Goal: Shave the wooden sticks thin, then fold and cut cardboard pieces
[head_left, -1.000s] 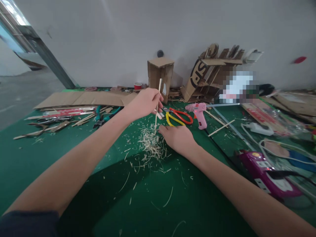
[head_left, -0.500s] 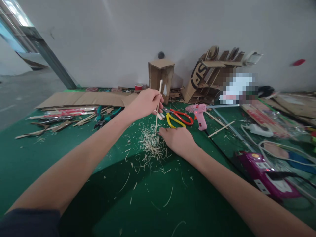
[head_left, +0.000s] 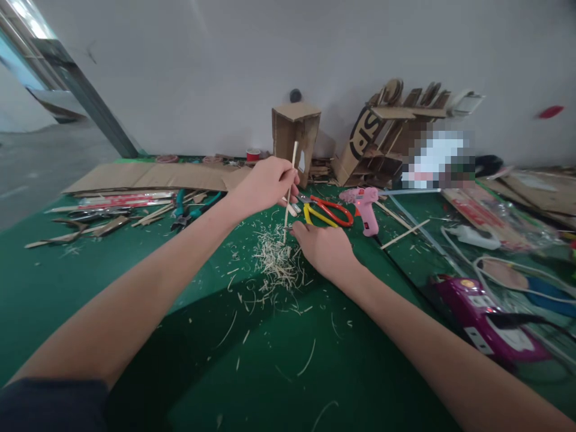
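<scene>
My left hand (head_left: 272, 185) pinches a thin pale wooden stick (head_left: 287, 216), which stands nearly upright with its lower end over a heap of wood shavings (head_left: 278, 262). Close to the stick's lower part is my right hand (head_left: 324, 246), its fingers closed. A small dark tip shows between these fingers and the stick, but most of what they hold is hidden. Just behind the right hand lie scissors (head_left: 333, 211) with one red and one yellow handle loop, partly covered by it.
Right of the scissors stands a pink glue gun (head_left: 366, 210), its black cord running to a purple power strip (head_left: 490, 321). Cutting pliers (head_left: 184, 219) with teal handles and loose sticks lie at left. A cardboard box (head_left: 296, 129) and a cardboard shelf (head_left: 366, 141) stand against the wall.
My right hand has moved slightly up along the stick, away from its lower end. My left hand still grips the stick in nearly the same place.
</scene>
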